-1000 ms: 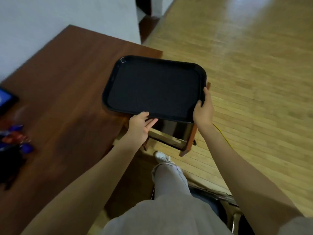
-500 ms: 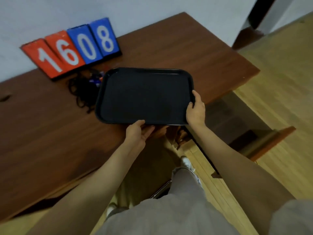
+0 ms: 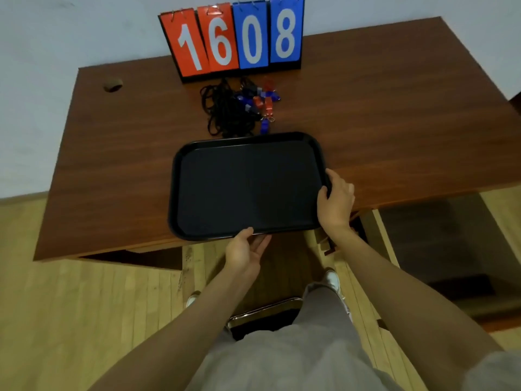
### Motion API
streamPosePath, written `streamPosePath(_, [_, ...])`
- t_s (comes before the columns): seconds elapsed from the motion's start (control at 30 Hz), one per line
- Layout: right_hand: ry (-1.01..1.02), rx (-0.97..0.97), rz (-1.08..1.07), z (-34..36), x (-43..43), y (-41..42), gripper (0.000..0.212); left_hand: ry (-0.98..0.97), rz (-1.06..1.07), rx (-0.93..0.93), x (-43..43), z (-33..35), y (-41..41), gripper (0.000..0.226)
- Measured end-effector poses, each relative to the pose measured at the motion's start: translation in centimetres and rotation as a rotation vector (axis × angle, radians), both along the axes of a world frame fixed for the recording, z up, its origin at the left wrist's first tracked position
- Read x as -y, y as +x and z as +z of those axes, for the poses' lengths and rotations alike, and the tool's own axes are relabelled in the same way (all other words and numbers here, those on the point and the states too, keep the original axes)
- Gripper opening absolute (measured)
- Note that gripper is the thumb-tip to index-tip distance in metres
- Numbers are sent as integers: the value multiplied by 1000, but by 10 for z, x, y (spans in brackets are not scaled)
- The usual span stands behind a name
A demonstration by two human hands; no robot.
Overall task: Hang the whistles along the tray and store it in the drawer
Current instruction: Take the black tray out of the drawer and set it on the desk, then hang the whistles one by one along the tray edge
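Tray (image 3: 239, 193), bare, on desk (image 3: 394, 122) near edge, seemingly being placed: right hand (image 3: 335, 201) grips rim at 3 o'clock, left hand (image 3: 245, 252) pinches rim at 6; whistles (image 3: 253, 105) heaped at 12, awaiting release, untangling, hanging; drawer (image 3: 437, 241) at 4.

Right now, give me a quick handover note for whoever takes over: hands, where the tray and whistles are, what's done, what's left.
Hands: the left hand pinches the near rim of the tray; the right hand grips its right rim.
The tray is empty, at the front of the desk, near side overhanging; I cannot tell if it is fully set down.
The whistles lie heaped with their black cords behind the tray, in front of the scoreboard.
The drawer is open, low on the right.
Done: no whistle hung yet.
Left: hang the whistles along the tray, then store it in the drawer.
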State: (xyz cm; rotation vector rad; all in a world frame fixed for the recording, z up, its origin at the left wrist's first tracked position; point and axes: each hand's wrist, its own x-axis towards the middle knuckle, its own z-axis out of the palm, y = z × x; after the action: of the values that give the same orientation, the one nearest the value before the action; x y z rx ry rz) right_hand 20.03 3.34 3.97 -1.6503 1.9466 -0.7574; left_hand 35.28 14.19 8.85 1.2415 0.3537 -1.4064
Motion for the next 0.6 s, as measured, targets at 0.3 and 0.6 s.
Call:
streamPosePath(0.3, [15,43,-13,-6,15,17,42,93,-95,62,20,-1,24,31])
streamPosePath(0.6, [17,-60,-49,-9,18,26,45,153,-746,448,33,18,62,23])
